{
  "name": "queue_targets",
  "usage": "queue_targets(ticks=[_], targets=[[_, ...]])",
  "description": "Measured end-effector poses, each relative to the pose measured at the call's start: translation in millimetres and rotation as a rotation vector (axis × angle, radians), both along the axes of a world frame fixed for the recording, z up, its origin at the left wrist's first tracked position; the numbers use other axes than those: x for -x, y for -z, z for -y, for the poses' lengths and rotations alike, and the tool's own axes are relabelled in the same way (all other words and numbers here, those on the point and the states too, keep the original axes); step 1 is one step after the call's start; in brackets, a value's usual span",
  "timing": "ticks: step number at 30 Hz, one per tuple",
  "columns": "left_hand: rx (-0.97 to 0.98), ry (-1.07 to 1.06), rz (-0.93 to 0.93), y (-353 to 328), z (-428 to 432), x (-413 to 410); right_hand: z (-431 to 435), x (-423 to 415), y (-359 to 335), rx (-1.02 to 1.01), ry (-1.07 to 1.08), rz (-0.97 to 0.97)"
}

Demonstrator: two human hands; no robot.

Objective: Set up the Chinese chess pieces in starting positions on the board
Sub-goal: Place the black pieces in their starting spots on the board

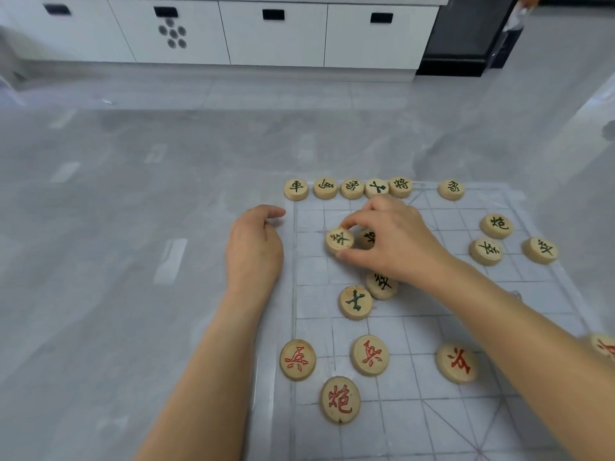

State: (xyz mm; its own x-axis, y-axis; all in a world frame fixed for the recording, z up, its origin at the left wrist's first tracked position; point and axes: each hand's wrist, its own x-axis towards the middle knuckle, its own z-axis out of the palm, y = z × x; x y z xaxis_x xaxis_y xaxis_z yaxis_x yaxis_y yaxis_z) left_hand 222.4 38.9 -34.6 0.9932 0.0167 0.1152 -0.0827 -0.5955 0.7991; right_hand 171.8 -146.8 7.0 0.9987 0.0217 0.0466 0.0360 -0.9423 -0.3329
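A thin translucent board (432,410) with a printed grid lies on the grey floor. My right hand (396,241) pinches a green-marked soldier piece (338,240) between thumb and fingers, over the board's left part. Another green piece (366,238) lies half hidden under that hand. My left hand (254,247) rests on the floor at the board's left edge, fingers loosely curled, holding nothing. Several green pieces (352,188) line the far edge. Red pieces (370,355) sit in the near half.
More green pieces lie loose on the board: an advisor (355,302), a soldier (381,285), a cannon (496,225) and two soldiers (486,251) at the right. White cabinets (273,31) stand along the far wall. Grey floor lies to the left.
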Motion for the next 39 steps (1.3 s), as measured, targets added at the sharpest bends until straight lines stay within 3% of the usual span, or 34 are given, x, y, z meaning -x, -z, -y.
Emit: queue_targets(ticks=[4, 12, 15, 20, 29, 35, 39], targets=[[0.011, -0.005, 0.006, 1.2, -0.2, -1.0, -12.6, -4.3, 2.9, 0.016, -0.02, 0.015], [0.086, -0.031, 0.007, 0.0, -1.2, -2.2, 15.6, -14.9, 8.6, -0.033, 0.208, 0.034], [0.085, -0.027, 0.002, 0.1, -0.6, -1.8, 25.6, -9.1, 6.5, -0.061, 0.189, 0.024], [0.076, -0.019, -0.015, 0.7, 0.1, -2.8, 33.3, 1.6, 7.2, 0.074, 0.167, 0.011], [0.072, -0.024, -0.012, 0.0, 0.6, -3.4, 61.1, -0.5, -5.0, -0.059, 0.364, 0.014], [0.086, -0.02, -0.016, 0.2, -0.4, -3.2, 31.7, -10.3, -8.4, -0.181, 0.26, 0.017], [0.1, -0.036, -0.021, -1.0, -0.3, -2.6, 7.5, -17.0, -4.7, -0.157, 0.176, 0.029]])
